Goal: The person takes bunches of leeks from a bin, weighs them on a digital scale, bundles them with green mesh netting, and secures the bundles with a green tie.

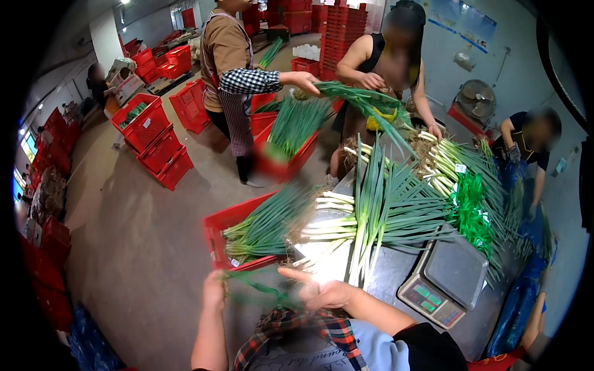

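Note:
In front of my body, a strip of thin green netting (263, 288) runs between my two hands. My left hand (215, 290) is closed on its left end. My right hand (325, 294) has the index finger stretched out to the left; the netting reaches its lower fingers, which are partly blurred and look closed on it. Just beyond my hands, spring onions (334, 229) with white stalks lie on the metal table (390, 272), some crosswise over others. A red crate (213, 238) of green onions stands left of the table.
A weighing scale (455, 266) sits on the table to my right, beside a heap of green netting (470, 210). Across the table, one co-worker (232, 80) hands onions (365, 99) toward another (396, 68). A third (526, 142) works at far right. Stacked red crates (154, 148) stand left.

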Action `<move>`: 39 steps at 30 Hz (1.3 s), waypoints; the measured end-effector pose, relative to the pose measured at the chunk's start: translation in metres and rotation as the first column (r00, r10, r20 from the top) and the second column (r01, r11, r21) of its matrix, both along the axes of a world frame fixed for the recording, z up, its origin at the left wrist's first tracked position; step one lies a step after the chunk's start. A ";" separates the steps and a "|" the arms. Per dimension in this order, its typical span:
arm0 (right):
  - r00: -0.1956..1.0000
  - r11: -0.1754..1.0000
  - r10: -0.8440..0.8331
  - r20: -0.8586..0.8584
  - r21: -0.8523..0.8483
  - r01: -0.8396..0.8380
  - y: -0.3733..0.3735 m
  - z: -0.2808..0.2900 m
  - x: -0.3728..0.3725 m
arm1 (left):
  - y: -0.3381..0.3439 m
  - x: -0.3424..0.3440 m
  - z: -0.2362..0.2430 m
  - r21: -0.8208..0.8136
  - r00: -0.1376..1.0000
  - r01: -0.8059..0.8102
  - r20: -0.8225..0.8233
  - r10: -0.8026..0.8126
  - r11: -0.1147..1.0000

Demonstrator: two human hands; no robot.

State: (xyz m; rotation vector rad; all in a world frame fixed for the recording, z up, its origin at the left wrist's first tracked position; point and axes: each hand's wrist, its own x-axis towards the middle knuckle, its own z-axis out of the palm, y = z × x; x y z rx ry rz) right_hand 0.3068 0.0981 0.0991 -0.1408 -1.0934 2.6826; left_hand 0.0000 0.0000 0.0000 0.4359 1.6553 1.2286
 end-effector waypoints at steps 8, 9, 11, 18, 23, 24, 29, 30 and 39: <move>0.629 0.672 -0.693 0.352 0.633 0.386 0.046 -0.127 0.002 | -0.022 0.066 0.100 0.386 0.640 0.311 0.590 -0.492 0.868; 0.535 0.571 -0.765 0.357 0.761 0.308 0.042 -0.104 -0.005 | -0.022 0.075 0.100 0.320 0.738 0.385 0.457 -0.497 0.866; 0.461 0.589 -0.786 0.411 0.724 0.360 0.036 -0.067 -0.013 | -0.021 0.073 0.071 0.057 0.799 0.536 -0.356 -0.484 0.842; 0.845 0.913 -0.272 0.460 0.401 0.076 -0.015 -0.031 -0.025 | -0.010 -0.004 -0.060 0.120 0.822 -0.002 -0.565 0.070 0.993; 0.849 0.612 -0.473 0.238 0.781 0.122 -0.017 -0.058 -0.030 | 0.016 -0.046 -0.085 0.218 0.807 -0.542 0.405 0.431 0.811; 0.792 0.653 -0.501 0.349 0.753 0.081 -0.008 -0.065 -0.022 | 0.021 -0.044 -0.068 0.108 0.659 -0.574 0.648 0.380 0.812; 0.684 0.651 -0.541 0.490 0.759 -0.029 0.018 -0.084 -0.016 | 0.023 0.018 0.044 0.601 0.919 -0.226 -0.130 0.372 0.767; 0.654 0.659 -0.526 0.544 0.747 -0.092 0.020 -0.080 -0.016 | 0.027 0.038 0.053 0.635 0.811 -0.144 -0.364 0.458 0.759; 0.724 0.285 -0.689 0.039 0.932 0.222 -0.043 0.001 -0.075 | 0.032 0.136 0.084 0.318 0.757 0.291 -0.653 -0.015 0.902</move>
